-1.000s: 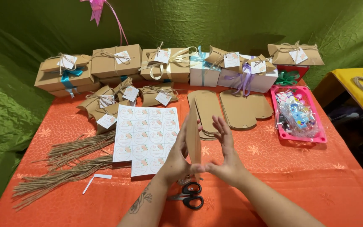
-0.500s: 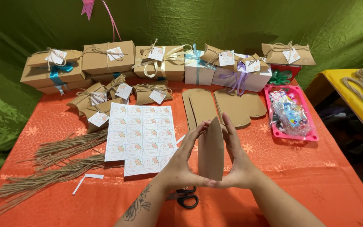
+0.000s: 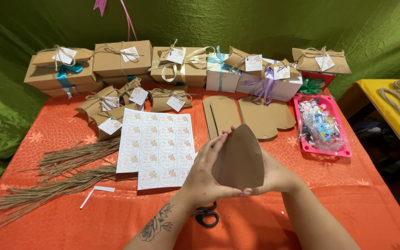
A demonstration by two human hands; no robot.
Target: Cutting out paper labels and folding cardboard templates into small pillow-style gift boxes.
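Both hands are pressing a brown kraft-cardboard pillow-box blank (image 3: 239,157), a smooth matte piece with a pointed, leaf-like top, held upright above the middle of the counter (image 3: 348,194), which is lying under an orange cloth with a faint flower pattern. The left hand (image 3: 207,171) is closing around the blank's left edge, fingers flat along it and the thumb underneath. The right hand (image 3: 274,176) is cupping the right edge from behind, mostly hidden by the cardboard, so both are holding the blank between them.

Just below the wrists, a pair of black-handled scissors (image 3: 205,215) is lying on the cloth. To the left, a white sheet of square floral stickers (image 3: 156,148) is lying flat, and beyond it bundles of rough, fibrous jute twine (image 3: 65,171) are spreading out, with a small white paper strip (image 3: 96,193) near them. Behind the blank, more flat kraft blanks (image 3: 251,115) with rounded ends are resting in a stack. A pink plastic tray (image 3: 346,150) to the right is holding crinkly clear bags of small colourful items. Along the back, finished kraft boxes (image 3: 121,58) tied with twine, ribbon and white tags are lining the green fabric backdrop (image 3: 265,23).
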